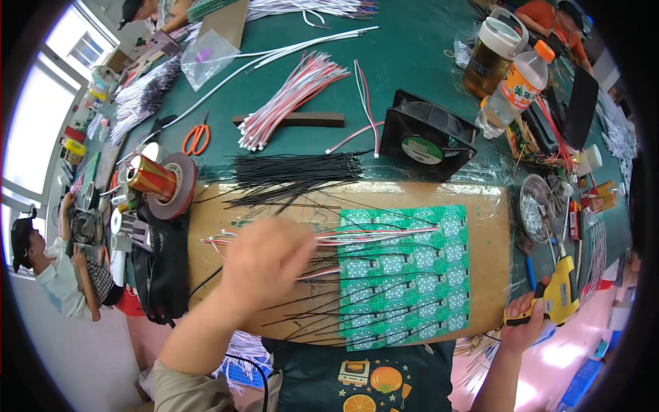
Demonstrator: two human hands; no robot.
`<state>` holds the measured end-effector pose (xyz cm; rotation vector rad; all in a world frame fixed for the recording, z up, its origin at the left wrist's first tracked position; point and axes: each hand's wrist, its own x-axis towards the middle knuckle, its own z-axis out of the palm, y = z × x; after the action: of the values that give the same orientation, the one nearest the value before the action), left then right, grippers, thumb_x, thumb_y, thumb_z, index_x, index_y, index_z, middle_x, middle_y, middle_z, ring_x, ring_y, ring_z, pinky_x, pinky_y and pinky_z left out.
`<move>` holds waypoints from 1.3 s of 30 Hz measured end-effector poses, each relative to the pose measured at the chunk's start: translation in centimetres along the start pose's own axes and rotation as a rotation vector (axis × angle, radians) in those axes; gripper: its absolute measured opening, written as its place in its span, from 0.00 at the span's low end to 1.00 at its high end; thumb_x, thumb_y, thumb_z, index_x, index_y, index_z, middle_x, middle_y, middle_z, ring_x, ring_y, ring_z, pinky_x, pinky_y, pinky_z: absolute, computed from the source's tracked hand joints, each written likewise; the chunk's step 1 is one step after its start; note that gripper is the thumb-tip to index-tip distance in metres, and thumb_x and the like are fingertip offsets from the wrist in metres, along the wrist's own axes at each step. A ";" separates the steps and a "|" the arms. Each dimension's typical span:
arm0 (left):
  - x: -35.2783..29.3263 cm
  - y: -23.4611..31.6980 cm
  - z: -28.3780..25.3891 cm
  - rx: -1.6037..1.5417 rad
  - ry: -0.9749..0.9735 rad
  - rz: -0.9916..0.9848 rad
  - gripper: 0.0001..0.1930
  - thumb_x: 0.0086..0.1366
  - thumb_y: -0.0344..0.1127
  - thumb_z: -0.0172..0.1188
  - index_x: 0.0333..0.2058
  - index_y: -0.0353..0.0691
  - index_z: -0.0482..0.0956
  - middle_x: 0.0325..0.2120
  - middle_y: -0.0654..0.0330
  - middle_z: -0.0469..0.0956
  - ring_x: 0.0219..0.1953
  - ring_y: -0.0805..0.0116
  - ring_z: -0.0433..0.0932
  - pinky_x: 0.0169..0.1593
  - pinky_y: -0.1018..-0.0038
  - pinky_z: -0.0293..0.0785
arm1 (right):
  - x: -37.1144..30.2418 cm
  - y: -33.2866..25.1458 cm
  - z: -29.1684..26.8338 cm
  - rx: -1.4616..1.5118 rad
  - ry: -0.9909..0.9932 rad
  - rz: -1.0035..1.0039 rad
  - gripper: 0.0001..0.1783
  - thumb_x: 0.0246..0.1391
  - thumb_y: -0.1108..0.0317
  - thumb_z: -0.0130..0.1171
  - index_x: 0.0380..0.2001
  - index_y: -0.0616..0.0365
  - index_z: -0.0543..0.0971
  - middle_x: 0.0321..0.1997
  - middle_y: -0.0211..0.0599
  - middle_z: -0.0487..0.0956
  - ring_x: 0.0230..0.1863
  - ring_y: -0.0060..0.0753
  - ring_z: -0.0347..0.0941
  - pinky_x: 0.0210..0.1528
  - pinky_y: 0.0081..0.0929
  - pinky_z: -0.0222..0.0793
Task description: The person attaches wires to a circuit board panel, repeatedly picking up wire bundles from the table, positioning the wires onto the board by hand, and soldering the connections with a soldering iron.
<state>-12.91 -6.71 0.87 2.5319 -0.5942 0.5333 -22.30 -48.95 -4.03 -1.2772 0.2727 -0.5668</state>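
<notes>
Head view, circuit panel: we find the green panel (424, 259) flat on the tan work board (491, 275), right of its middle; black leads and red-and-white wires (384, 237) lie across it.
Wiring step: we judge that wires are being laid out and soldered to the pads; the next move, in our judgement, calls for steadying a wire end on its pad and bringing the tool tip over it.
Left hand: we see it (271, 257) blurred above the wires, just left of the panel; we cannot tell whether its fingers are apart or clamped on a wire.
Right hand: we have it (523, 323) wrapped around the handle of the yellow tool (564, 288); both stand right of the panel, apart from it; the tip points toward the metal dish (533, 206).
Green table: beyond the panel we note a black wire bundle (295, 172); farther off, a fan (425, 134).
</notes>
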 end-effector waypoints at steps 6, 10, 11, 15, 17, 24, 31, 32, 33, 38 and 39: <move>6.2 -9.5 0.5 0.261 0.226 -0.307 0.05 0.57 0.32 0.62 0.33 0.39 0.81 0.29 0.55 0.78 0.35 0.53 0.78 0.40 0.63 0.74 | -0.3 1.3 0.4 0.053 -0.027 0.001 0.29 0.63 0.63 0.51 0.62 0.64 0.58 0.24 0.28 0.66 0.20 0.19 0.61 0.22 0.18 0.61; 6.5 -12.6 0.7 0.407 0.141 -0.458 0.08 0.57 0.34 0.62 0.36 0.40 0.82 0.32 0.54 0.79 0.37 0.52 0.79 0.42 0.61 0.74 | -0.4 1.4 0.6 0.035 -0.034 0.014 0.29 0.62 0.63 0.52 0.62 0.63 0.58 0.24 0.28 0.66 0.20 0.19 0.61 0.22 0.19 0.62; 6.4 -12.8 0.9 0.429 0.105 -0.454 0.09 0.57 0.34 0.62 0.36 0.41 0.82 0.32 0.54 0.79 0.37 0.52 0.79 0.42 0.61 0.74 | -0.4 1.4 0.4 0.033 -0.029 0.014 0.29 0.62 0.63 0.52 0.62 0.63 0.58 0.24 0.28 0.66 0.20 0.19 0.61 0.22 0.19 0.62; 6.6 -12.9 1.6 0.416 0.058 -0.474 0.09 0.57 0.33 0.61 0.37 0.40 0.81 0.34 0.53 0.80 0.38 0.51 0.79 0.43 0.60 0.74 | -0.1 1.2 0.6 0.059 -0.026 0.022 0.30 0.61 0.63 0.52 0.62 0.63 0.58 0.23 0.28 0.66 0.19 0.19 0.61 0.22 0.19 0.62; 6.8 -12.7 1.7 0.398 0.051 -0.484 0.08 0.58 0.32 0.59 0.36 0.40 0.81 0.35 0.53 0.81 0.38 0.51 0.79 0.43 0.59 0.74 | -0.1 1.2 0.5 0.071 -0.013 0.030 0.30 0.61 0.64 0.52 0.62 0.64 0.58 0.23 0.28 0.66 0.19 0.19 0.61 0.21 0.19 0.62; 6.9 -11.9 0.5 0.337 0.076 -0.478 0.11 0.57 0.31 0.58 0.39 0.40 0.82 0.33 0.54 0.81 0.36 0.56 0.81 0.39 0.62 0.75 | -0.2 1.1 0.8 0.080 -0.007 0.030 0.29 0.62 0.64 0.51 0.62 0.64 0.58 0.22 0.28 0.65 0.19 0.19 0.61 0.21 0.19 0.62; 5.0 -4.1 -1.7 -1.477 -0.197 -1.099 0.13 0.61 0.28 0.58 0.44 0.30 0.75 0.26 0.59 0.77 0.26 0.68 0.78 0.30 0.74 0.77 | -0.8 0.2 1.0 0.110 -0.049 -0.022 0.29 0.61 0.63 0.51 0.61 0.64 0.58 0.23 0.28 0.66 0.19 0.20 0.61 0.21 0.20 0.62; 4.3 -1.7 -1.9 -1.536 -0.235 -1.095 0.12 0.61 0.27 0.57 0.43 0.30 0.75 0.27 0.58 0.78 0.26 0.66 0.79 0.31 0.73 0.78 | -1.2 -0.2 1.3 0.104 -0.040 -0.024 0.29 0.61 0.63 0.51 0.61 0.64 0.58 0.23 0.28 0.66 0.19 0.20 0.61 0.21 0.20 0.62; 3.3 -0.3 -1.6 -1.616 -0.308 -1.082 0.10 0.61 0.26 0.57 0.41 0.31 0.75 0.28 0.56 0.78 0.27 0.64 0.80 0.32 0.70 0.80 | -1.7 -0.7 2.0 0.093 -0.106 -0.068 0.31 0.62 0.60 0.52 0.62 0.64 0.57 0.24 0.29 0.65 0.20 0.20 0.61 0.22 0.20 0.62; -0.5 7.3 0.4 -1.772 -0.339 -1.189 0.04 0.62 0.27 0.60 0.36 0.35 0.78 0.36 0.51 0.79 0.38 0.61 0.81 0.43 0.64 0.80 | -4.9 -2.8 7.0 0.060 -0.409 -0.017 0.37 0.54 0.65 0.64 0.62 0.58 0.58 0.27 0.31 0.70 0.23 0.24 0.67 0.26 0.23 0.67; -0.8 8.4 1.1 -1.786 -0.353 -1.188 0.04 0.62 0.27 0.60 0.36 0.35 0.78 0.36 0.51 0.79 0.38 0.61 0.81 0.43 0.64 0.80 | -5.9 -3.3 7.7 0.081 -0.413 0.105 0.37 0.53 0.68 0.66 0.62 0.57 0.58 0.28 0.30 0.71 0.25 0.25 0.68 0.28 0.23 0.68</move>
<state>-17.43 -13.64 2.67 0.8186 0.3590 -0.6679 -24.24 -39.98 0.64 -1.2612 -0.0279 -0.2127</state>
